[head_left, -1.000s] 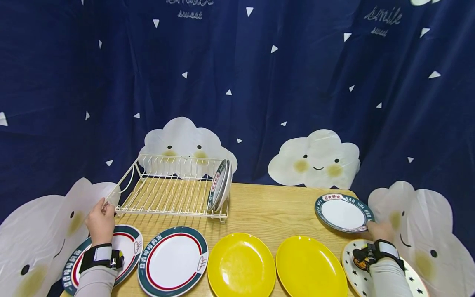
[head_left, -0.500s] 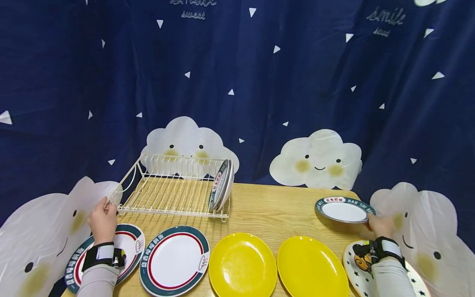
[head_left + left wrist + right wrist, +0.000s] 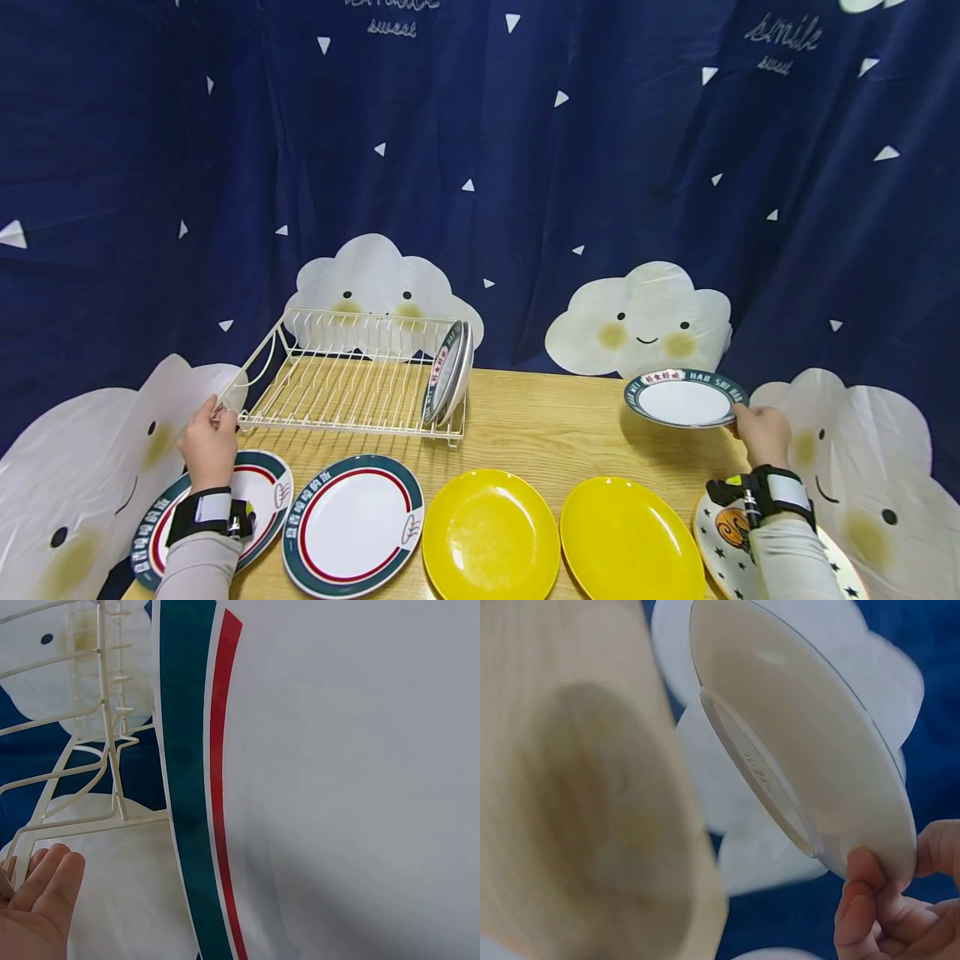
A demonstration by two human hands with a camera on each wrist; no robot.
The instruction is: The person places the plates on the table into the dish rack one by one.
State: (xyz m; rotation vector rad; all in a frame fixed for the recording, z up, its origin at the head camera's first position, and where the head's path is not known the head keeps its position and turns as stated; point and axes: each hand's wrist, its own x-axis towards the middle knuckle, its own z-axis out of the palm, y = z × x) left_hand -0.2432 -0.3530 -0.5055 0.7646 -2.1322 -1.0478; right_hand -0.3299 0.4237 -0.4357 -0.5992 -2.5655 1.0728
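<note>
My right hand pinches the right rim of a white plate with a green lettered border, holding it over the wooden table. In the right wrist view the plate's pale underside shows, thumb on one face and fingers on the other, its shadow on the wood. At the left, my left hand grips the front left corner of a cream wire dish rack; the left wrist view shows the fingers curled at the wire frame. Plates stand on edge in the rack's right end.
Along the front lie two green-and-red-rimmed plates, one partly under my left forearm, then two yellow plates. A star-patterned plate is partly hidden by my right forearm. A dark blue curtain hangs behind the table.
My right hand has raised the plate off the table, tilting it flatter to view and shifting it slightly left. My left hand stays on the rack corner.
</note>
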